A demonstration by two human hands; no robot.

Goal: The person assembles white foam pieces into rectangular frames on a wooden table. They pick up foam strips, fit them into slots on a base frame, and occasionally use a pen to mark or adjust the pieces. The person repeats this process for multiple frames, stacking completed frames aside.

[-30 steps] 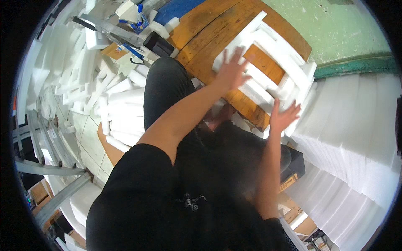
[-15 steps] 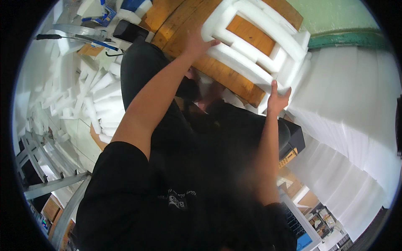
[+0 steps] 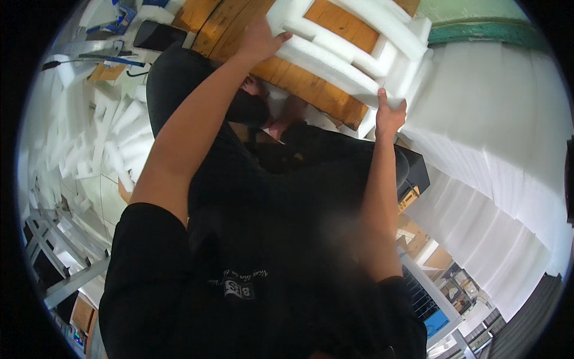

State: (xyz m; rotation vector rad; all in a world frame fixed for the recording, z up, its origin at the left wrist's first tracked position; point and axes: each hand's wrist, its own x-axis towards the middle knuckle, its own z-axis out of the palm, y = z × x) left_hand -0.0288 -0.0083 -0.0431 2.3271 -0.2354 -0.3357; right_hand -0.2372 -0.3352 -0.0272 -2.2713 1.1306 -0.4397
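A white foam frame with rectangular openings lies on an orange-brown wooden tabletop in front of me. My left hand grips the frame's left corner, its thumb pointing along the near bar and its fingers partly hidden. At the right end of the near bar, my right hand holds the frame with the thumb raised against its edge. Both arms reach forward over my dark-clad legs. Wood shows through the openings between the foam bars.
Loose foam strips are heaped on the tiled floor at left, beyond a metal ladder-like frame. Tall stacks of white foam sheets stand at right, below a green ledge. A dark flat object lies left of the tabletop.
The whole view has shifted, so the table, foam frame and hands appear higher and farther left. Both hands remain on the frame in nearly the same places.
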